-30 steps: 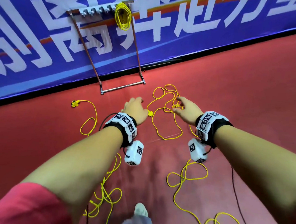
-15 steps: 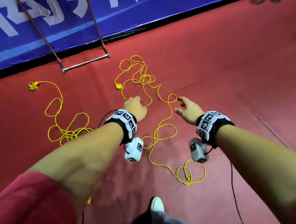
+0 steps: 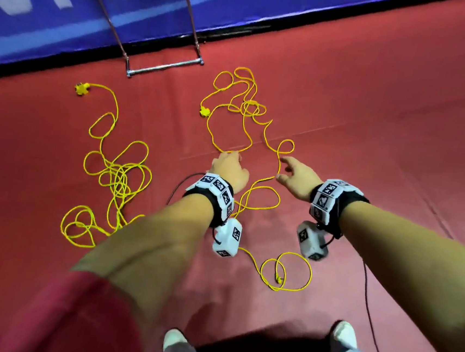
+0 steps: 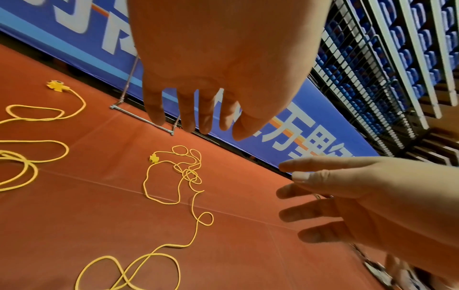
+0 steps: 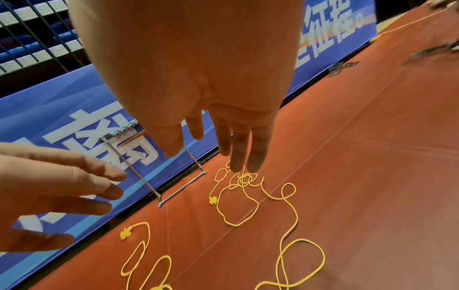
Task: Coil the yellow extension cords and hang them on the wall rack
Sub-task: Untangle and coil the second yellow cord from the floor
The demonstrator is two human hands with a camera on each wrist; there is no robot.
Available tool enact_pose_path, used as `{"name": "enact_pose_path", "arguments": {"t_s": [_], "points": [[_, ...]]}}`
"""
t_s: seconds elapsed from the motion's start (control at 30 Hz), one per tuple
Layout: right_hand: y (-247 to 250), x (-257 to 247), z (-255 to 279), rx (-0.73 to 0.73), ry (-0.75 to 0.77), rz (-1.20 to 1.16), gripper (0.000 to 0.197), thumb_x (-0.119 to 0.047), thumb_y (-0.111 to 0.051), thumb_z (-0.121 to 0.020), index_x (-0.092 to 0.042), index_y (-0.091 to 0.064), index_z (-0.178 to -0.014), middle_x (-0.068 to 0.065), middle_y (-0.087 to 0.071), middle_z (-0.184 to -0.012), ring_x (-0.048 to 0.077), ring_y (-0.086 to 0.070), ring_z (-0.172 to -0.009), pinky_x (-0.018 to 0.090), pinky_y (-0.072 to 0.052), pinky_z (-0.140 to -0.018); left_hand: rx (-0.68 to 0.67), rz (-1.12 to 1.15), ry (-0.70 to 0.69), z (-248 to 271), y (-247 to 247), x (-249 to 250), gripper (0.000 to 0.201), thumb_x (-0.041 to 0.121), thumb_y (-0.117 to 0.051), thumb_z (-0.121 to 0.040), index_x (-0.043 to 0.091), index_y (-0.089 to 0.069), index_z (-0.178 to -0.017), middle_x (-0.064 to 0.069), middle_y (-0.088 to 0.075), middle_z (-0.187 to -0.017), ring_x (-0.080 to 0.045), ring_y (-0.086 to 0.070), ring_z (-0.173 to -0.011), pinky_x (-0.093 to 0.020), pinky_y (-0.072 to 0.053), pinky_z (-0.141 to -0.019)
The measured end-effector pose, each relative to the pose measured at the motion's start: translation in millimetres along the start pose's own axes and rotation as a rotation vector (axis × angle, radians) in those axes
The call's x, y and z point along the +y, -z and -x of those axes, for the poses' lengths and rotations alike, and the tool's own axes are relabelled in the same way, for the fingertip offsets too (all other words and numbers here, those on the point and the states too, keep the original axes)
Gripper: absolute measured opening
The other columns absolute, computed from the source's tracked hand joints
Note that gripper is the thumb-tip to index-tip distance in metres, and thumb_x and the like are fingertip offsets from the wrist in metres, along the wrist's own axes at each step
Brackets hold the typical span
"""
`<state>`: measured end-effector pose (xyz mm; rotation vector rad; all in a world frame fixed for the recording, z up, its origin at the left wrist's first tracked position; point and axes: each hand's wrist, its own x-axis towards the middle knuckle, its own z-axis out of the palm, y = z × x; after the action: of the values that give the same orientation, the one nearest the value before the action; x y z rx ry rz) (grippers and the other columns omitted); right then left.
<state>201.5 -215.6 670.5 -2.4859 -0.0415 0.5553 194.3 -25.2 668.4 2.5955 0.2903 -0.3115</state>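
Note:
Two yellow extension cords lie loose on the red floor. The right cord point(image 3: 228, 147) has its socket end point(image 3: 204, 112) near the rack, and its plug end point(image 3: 279, 279) lies by my feet. The left cord point(image 3: 117, 179) lies in a tangle, with its socket point(image 3: 82, 89) by the wall. My left hand point(image 3: 228, 167) and right hand point(image 3: 296, 176) hover with fingers spread over the right cord's middle stretch point(image 4: 196, 231) and hold nothing. The metal rack point(image 3: 163, 67) leans on the blue wall. Its hooks point(image 5: 124, 128) show only in the right wrist view.
A blue banner wall point(image 3: 55, 25) borders the floor at the back. A thin black cable point(image 3: 368, 316) trails along the floor on the right. My shoes point(image 3: 174, 340) stand at the bottom edge. Fenced stadium seats point(image 4: 372, 58) rise behind the banner.
The view has pulled back and tilted down, so the rack's top with the hung coil has left the frame. Both hands have come nearer along the right cord and still hold nothing.

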Motion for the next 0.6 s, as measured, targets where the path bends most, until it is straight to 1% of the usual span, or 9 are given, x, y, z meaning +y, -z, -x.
{"name": "enact_pose_path", "arguments": {"t_s": [0.07, 0.1, 0.2, 0.3, 0.4, 0.47, 0.53, 0.6], "points": [[-21, 46, -16, -0.048, 0.024, -0.012, 0.056, -0.025, -0.06, -0.095, -0.012, -0.04, -0.146, 0.018, -0.055, -0.135, 0.032, -0.051, -0.126, 0.033, -0.037, -0.102, 0.012, 0.016, 0.073, 2, -56, 2, 0.038, 0.028, -0.057, -0.088, 0.022, -0.056, -0.126, -0.008, -0.051, -0.131, -0.033, -0.047, -0.123, -0.047, -0.042, -0.1], [-35, 69, -21, -0.094, 0.03, -0.006, 0.056, -0.024, -0.06, -0.095, -0.012, -0.04, -0.146, 0.018, -0.056, -0.135, 0.033, -0.052, -0.125, 0.033, -0.037, -0.101, 0.008, 0.023, 0.124, 7, -83, 0, 0.038, 0.028, -0.057, -0.088, 0.022, -0.057, -0.126, -0.008, -0.051, -0.13, -0.033, -0.047, -0.122, -0.045, -0.042, -0.099], [-78, 138, -22, -0.245, 0.013, 0.01, 0.056, -0.023, -0.06, -0.094, -0.012, -0.04, -0.145, 0.019, -0.056, -0.132, 0.034, -0.053, -0.123, 0.034, -0.038, -0.1, -0.007, 0.028, 0.243, 26, -158, -12, 0.034, 0.026, -0.06, -0.087, 0.021, -0.06, -0.121, -0.01, -0.055, -0.124, -0.036, -0.051, -0.116, -0.038, -0.043, -0.096], [-124, 196, -23, -0.313, -0.02, 0.018, 0.057, -0.025, -0.06, -0.095, -0.014, -0.039, -0.146, 0.019, -0.057, -0.133, 0.035, -0.053, -0.122, 0.033, -0.039, -0.098, -0.062, 0.048, 0.286, 34, -220, -37, 0.033, 0.026, -0.06, -0.084, 0.02, -0.061, -0.117, -0.011, -0.06, -0.117, -0.034, -0.054, -0.115, -0.038, -0.046, -0.097], [-184, 247, -19, -0.359, -0.062, 0.026, 0.056, -0.024, -0.058, -0.096, -0.015, -0.039, -0.148, 0.018, -0.054, -0.138, 0.032, -0.054, -0.123, 0.029, -0.038, -0.097, -0.104, 0.053, 0.308, 42, -288, -74, 0.033, 0.026, -0.061, -0.085, 0.015, -0.062, -0.117, -0.014, -0.062, -0.12, -0.034, -0.057, -0.113, -0.035, -0.043, -0.098], [-230, 277, -14, -0.39, -0.107, 0.041, 0.055, -0.024, -0.057, -0.096, -0.018, -0.039, -0.148, 0.014, -0.054, -0.138, 0.029, -0.054, -0.124, 0.028, -0.038, -0.097, -0.145, 0.084, 0.325, 54, -333, -104, 0.032, 0.025, -0.062, -0.084, 0.014, -0.063, -0.114, -0.015, -0.064, -0.117, -0.035, -0.06, -0.11, -0.037, -0.046, -0.096], [-276, 302, -11, -0.383, -0.163, 0.048, 0.054, -0.023, -0.058, -0.095, -0.02, -0.042, -0.146, 0.014, -0.057, -0.134, 0.03, -0.054, -0.121, 0.03, -0.039, -0.098, -0.177, 0.138, 0.334, 64, -374, -136, 0.032, 0.02, -0.061, -0.083, 0.011, -0.062, -0.114, -0.015, -0.064, -0.116, -0.033, -0.06, -0.11, -0.039, -0.046, -0.097], [-321, 322, -8, -0.376, -0.224, 0.039, 0.052, -0.02, -0.06, -0.093, -0.019, -0.046, -0.143, 0.016, -0.06, -0.128, 0.032, -0.055, -0.119, 0.032, -0.041, -0.098, -0.182, 0.143, 0.35, 78, -409, -171, 0.033, 0.017, -0.061, -0.084, 0.01, -0.062, -0.116, -0.014, -0.063, -0.12, -0.031, -0.058, -0.112, -0.035, -0.042, -0.1]]}}
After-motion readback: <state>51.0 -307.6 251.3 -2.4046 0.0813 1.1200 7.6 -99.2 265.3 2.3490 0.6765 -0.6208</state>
